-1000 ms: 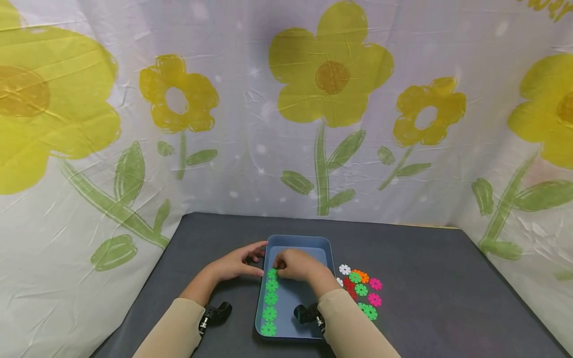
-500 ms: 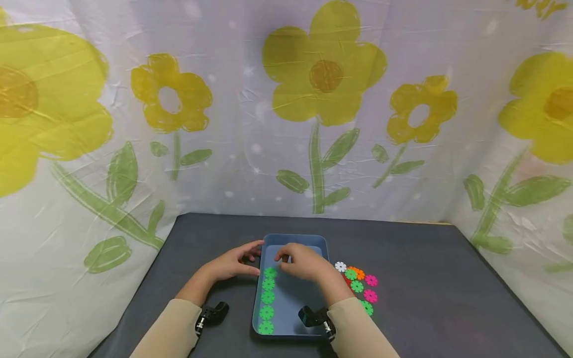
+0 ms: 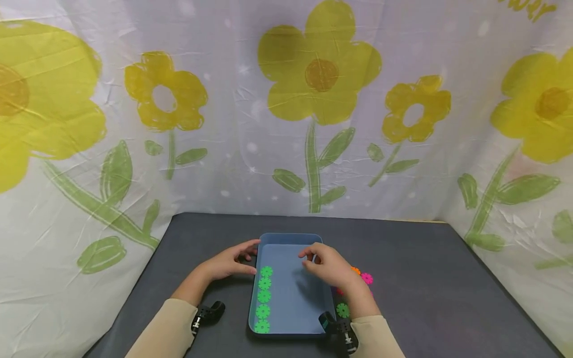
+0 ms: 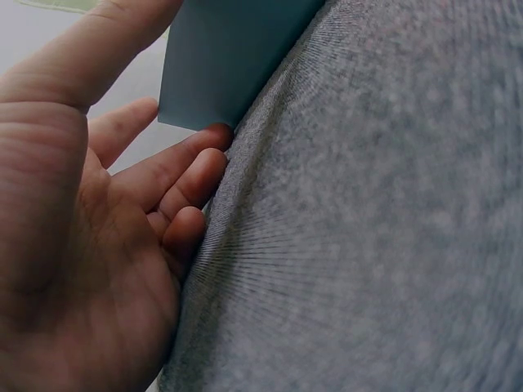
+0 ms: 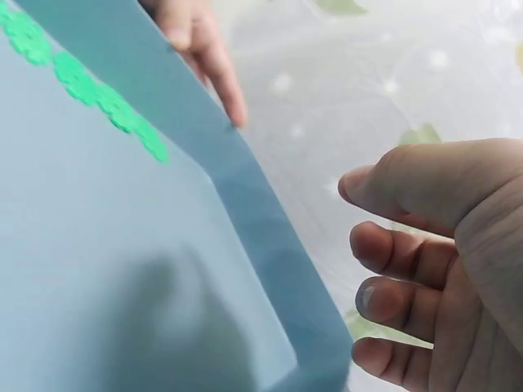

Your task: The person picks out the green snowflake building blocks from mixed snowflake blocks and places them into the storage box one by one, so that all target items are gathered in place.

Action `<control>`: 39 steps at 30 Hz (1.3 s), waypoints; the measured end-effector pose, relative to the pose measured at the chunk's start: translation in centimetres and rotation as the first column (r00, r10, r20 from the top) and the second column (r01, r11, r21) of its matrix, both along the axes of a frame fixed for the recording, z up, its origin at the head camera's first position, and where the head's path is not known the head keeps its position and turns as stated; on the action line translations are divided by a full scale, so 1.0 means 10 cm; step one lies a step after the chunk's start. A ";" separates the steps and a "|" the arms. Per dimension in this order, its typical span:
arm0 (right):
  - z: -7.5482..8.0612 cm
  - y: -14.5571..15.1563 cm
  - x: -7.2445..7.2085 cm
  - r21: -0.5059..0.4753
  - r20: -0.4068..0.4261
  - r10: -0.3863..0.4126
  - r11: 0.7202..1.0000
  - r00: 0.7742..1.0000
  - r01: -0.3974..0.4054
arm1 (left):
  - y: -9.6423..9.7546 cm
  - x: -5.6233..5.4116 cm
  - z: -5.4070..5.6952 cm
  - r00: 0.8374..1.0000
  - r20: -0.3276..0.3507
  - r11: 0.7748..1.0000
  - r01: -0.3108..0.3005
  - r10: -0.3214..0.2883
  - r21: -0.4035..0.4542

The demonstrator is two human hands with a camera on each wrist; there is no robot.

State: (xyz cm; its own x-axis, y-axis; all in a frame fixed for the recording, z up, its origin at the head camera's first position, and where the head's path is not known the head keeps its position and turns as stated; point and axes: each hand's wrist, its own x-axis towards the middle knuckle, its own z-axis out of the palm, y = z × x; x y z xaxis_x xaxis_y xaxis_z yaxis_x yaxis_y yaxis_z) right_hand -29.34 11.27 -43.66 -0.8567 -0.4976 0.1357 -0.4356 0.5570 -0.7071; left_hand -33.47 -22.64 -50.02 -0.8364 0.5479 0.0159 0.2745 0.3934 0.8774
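Note:
A blue rectangular tray (image 3: pixel 291 303) lies on the dark table, with several green flower-shaped discs (image 3: pixel 264 296) lined up along its left wall. At the tray's left rim is my left hand (image 3: pixel 230 261), thumb and index fingertips right against the edge; its other fingers bend loosely beside the tray wall (image 4: pixel 233 61) in the left wrist view. My right hand (image 3: pixel 330 266) hovers over the tray's right side. In the right wrist view, that hand's fingers (image 5: pixel 396 306) are loosely bent, thumb apart from them, with nothing between.
Right of the tray lie loose flower-shaped discs, among them a pink one (image 3: pixel 367 278), an orange one (image 3: pixel 355 270) and a green one (image 3: pixel 342 310). My right forearm hides part of this group. A flower-printed white cloth (image 3: pixel 241 164) hangs behind the grey-black table (image 3: pixel 416 288).
My right hand has let go of the top green disc in the row, lifted, and moved right across the tray. The left hand has stayed at the rim. The head view has shifted slightly.

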 end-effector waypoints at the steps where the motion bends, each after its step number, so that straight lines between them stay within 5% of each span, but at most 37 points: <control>1: 0.01 0.03 0.00 -0.011 0.006 -0.013 1.000 1.000 0.013 | 0.00 0.00 0.00 1.000 -0.001 1.000 0.001 -0.001 0.002; 12: 0.02 0.32 -0.04 -0.063 0.075 -0.152 0.986 0.985 0.157 | -0.03 0.02 0.00 1.000 -0.008 1.000 0.008 -0.008 -0.008; 26: -0.26 0.70 -0.16 -0.103 0.126 -0.243 0.961 0.962 0.256 | -0.04 0.00 -0.02 1.000 -0.023 1.000 0.006 -0.007 -0.005; 33: -0.46 0.94 -0.20 -0.060 0.153 -0.325 0.940 0.933 0.337 | -0.02 0.01 -0.01 1.000 -0.019 1.000 0.008 -0.008 -0.001; 39: -0.43 1.00 -0.13 0.044 0.153 -0.379 0.925 0.913 0.377 | 0.01 0.01 0.02 1.000 -0.017 1.000 0.007 -0.007 -0.006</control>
